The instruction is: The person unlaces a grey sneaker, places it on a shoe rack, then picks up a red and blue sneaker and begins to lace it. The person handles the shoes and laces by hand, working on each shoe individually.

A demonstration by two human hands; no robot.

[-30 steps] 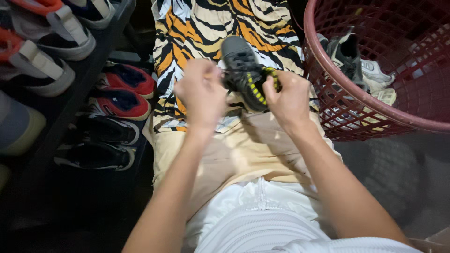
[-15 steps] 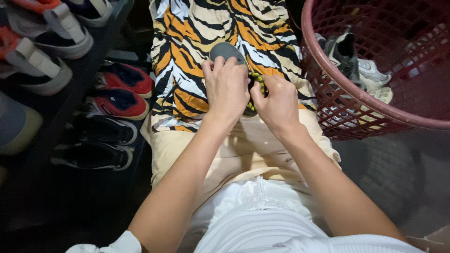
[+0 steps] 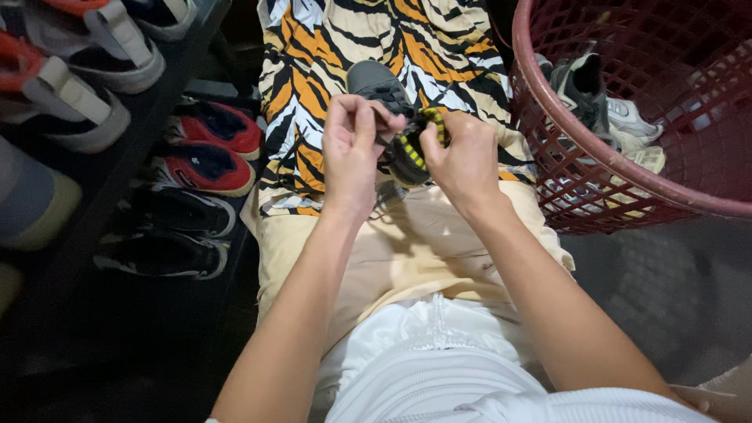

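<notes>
Since the earlier frame, the left hand [image 3: 350, 147] is being lifted off the grey shoe [image 3: 384, 90]; both hands are gripping it, the right hand [image 3: 462, 157] pinching its yellow-black lace [image 3: 413, 141].

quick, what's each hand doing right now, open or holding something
Left hand: fingers pinched shut at the top of the black and yellow shoe, probably on its lace.
Right hand: closed on the same shoe's side.

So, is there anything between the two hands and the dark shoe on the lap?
Nothing visible. The left hand and right hand both already touch the dark shoe, fingers at its laces and yellow-marked side. It sits above the tiger-striped cloth, beside the red basket.
</notes>
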